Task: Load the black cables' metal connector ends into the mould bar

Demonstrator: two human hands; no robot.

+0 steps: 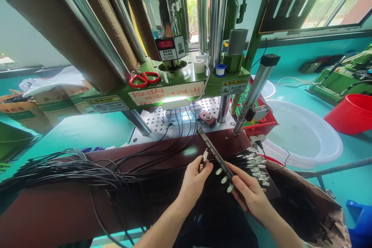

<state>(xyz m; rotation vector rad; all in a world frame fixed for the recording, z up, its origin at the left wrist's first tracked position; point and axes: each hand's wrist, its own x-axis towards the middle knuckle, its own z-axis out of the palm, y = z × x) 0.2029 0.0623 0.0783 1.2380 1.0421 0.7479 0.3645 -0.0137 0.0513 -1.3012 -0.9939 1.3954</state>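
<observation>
Just above the worker's lap, the right hand (pixel 252 188) has thumb and fingers clamped around the lower end of a slim dark bar (pixel 214 150), which slants up and away toward the press. Three metal plugs (pixel 223 179) stick out along its near left side. I'd judge the bar to be rigid and, for its slimness, fairly weighty, perhaps metal and a touch slick; its long edges look like the sound place to grip, clear of those plugs.

Beside it, apart from the bar, the left hand (pixel 195 176) pinches a small connector (pixel 205 155) between thumb and fingers, its bright tip pointing up. That piece should be light, stiff at the tip and easily knocked crooked, so its body makes a better hold than its end. Whether a lead runs from it I can't tell; the fingers cover it.

Past the right hand lies a heap of silver cable ends (pixel 257 166), and off to the left a thick bundle of black cables (pixel 72 170), which look springy and apt to tangle. Farther back, several leads run onto the press's perforated plate (pixel 138 135). Red scissors (pixel 144 80) rest on the green crossbeam above, and beyond, on the floor to the right, sit a wide white tub (pixel 302 131) and a red bucket (pixel 353 114).
</observation>
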